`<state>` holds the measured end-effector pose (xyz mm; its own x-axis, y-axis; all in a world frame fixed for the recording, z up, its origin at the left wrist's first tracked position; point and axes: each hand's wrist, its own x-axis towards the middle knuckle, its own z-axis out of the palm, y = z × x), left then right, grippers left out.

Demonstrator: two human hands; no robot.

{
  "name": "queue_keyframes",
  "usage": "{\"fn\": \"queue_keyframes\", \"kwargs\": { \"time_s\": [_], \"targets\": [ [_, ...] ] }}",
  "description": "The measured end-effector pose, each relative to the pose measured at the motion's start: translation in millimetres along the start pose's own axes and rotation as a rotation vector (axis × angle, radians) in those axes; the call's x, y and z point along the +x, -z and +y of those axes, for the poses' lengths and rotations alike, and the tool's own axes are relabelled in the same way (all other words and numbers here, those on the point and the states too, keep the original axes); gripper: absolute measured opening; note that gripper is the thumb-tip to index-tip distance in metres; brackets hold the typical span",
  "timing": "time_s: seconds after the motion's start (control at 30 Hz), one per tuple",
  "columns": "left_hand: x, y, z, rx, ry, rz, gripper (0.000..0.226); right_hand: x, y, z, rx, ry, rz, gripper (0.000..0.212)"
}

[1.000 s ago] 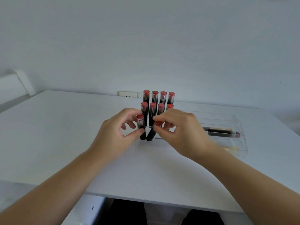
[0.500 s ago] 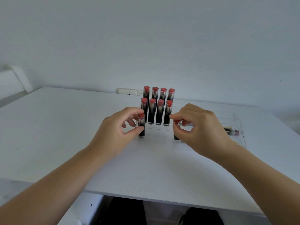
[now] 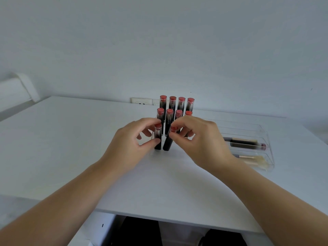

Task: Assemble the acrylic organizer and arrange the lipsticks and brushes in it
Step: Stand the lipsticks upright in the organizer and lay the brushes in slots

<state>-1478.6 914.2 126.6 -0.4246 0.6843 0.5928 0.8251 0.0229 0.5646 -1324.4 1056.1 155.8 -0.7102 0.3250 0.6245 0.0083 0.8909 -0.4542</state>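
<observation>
Several red-capped dark lipsticks (image 3: 172,106) stand upright in two stepped rows of a clear acrylic organizer at the table's middle back. My left hand (image 3: 131,144) pinches a lipstick (image 3: 157,139) that stands upright in the front row. My right hand (image 3: 198,141) holds a second lipstick (image 3: 167,142) by its cap, tilted, its base down beside the first one. A clear acrylic tray (image 3: 264,137) to the right holds brushes (image 3: 248,158) and a dark tube (image 3: 245,144) lying flat.
The white table (image 3: 71,139) runs to a front edge near me. A wall socket (image 3: 142,101) sits behind the lipsticks. A white ledge (image 3: 16,93) stands at the far left.
My right hand has moved left from beside the tray, carrying a lipstick to the spot beside the one in my left hand. My left hand has stayed put.
</observation>
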Motion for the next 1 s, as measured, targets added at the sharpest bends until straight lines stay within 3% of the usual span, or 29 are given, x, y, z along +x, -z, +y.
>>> {"fn": "queue_keyframes", "kwargs": {
  "time_s": [0.3, 0.6, 1.0],
  "targets": [
    [-1, 1, -7, 0.084, 0.02, -0.057, 0.061, -4, -7, 5, 0.005, -0.011, -0.012, 0.024],
    [1, -3, -9, 0.106, 0.009, -0.056, 0.055, 1, -16, 1, -0.018, 0.014, 0.02, 0.017],
    [-1, -3, -9, 0.079, 0.017, -0.051, 0.058, -4, -19, 2, 0.027, -0.009, 0.035, 0.022]
  ]
}}
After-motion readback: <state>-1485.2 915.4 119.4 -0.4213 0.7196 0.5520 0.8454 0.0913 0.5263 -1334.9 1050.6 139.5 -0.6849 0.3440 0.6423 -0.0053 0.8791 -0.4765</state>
